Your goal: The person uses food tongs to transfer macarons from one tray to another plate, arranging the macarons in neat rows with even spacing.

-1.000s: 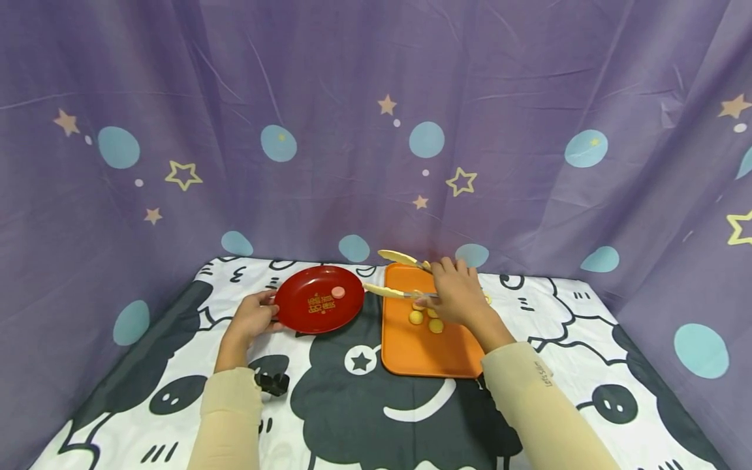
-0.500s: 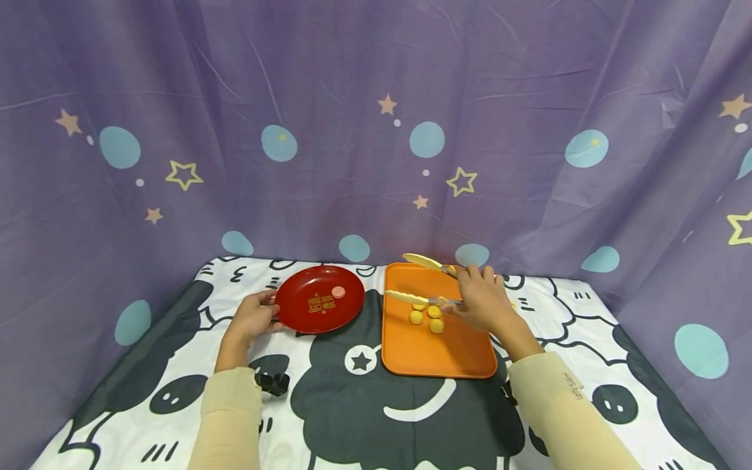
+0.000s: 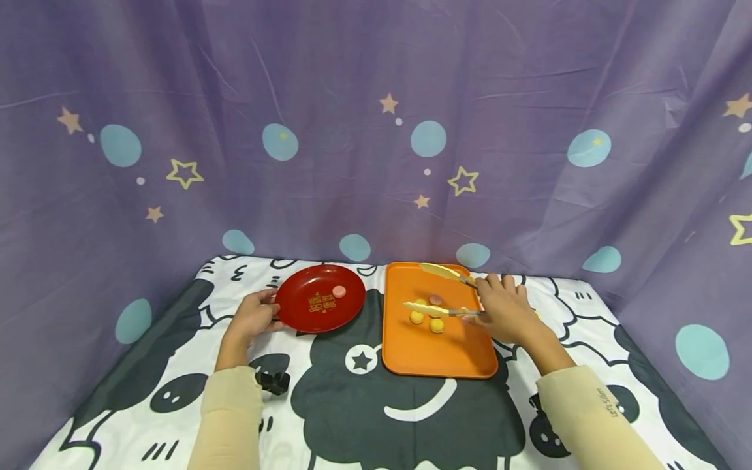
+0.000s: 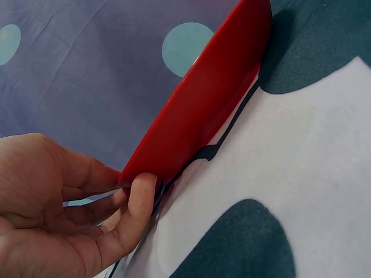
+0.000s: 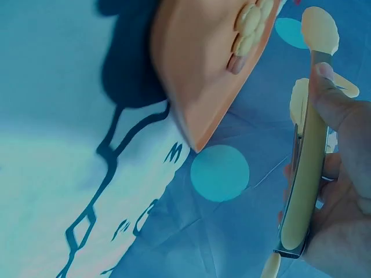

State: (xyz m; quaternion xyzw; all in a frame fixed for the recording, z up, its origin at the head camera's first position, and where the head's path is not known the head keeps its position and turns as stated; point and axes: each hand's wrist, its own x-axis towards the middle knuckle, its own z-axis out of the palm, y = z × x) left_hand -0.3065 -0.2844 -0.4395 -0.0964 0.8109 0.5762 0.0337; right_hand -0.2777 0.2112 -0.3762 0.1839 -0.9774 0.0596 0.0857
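Observation:
My left hand (image 3: 249, 320) grips the left rim of a round red plate (image 3: 298, 307), thumb above and fingers at its underside. One pink macaron (image 3: 339, 292) lies on the plate, right of its gold lettering. Yellow-tipped tongs (image 5: 307, 168) are held in my right hand (image 3: 508, 312), their two arms spread apart with nothing between the tips. In the head view the tongs overlap an orange tray (image 3: 437, 362) from its right side. On that tray sit several yellow macarons (image 3: 437, 326) in a cluster, with a pinkish macaron (image 3: 435, 299) behind them, all partly covered by the lower tong arm.
A black-and-white cartoon cloth (image 3: 405, 444) covers the table. Behind it hangs a purple curtain (image 3: 352, 189) with stars and blue dots. The plate stands left of the tray, a narrow strip of cloth between them.
My right hand has moved right with the tongs, away from the plate, and the pinkish macaron on the tray has come into sight. The left hand and plate have stayed in place.

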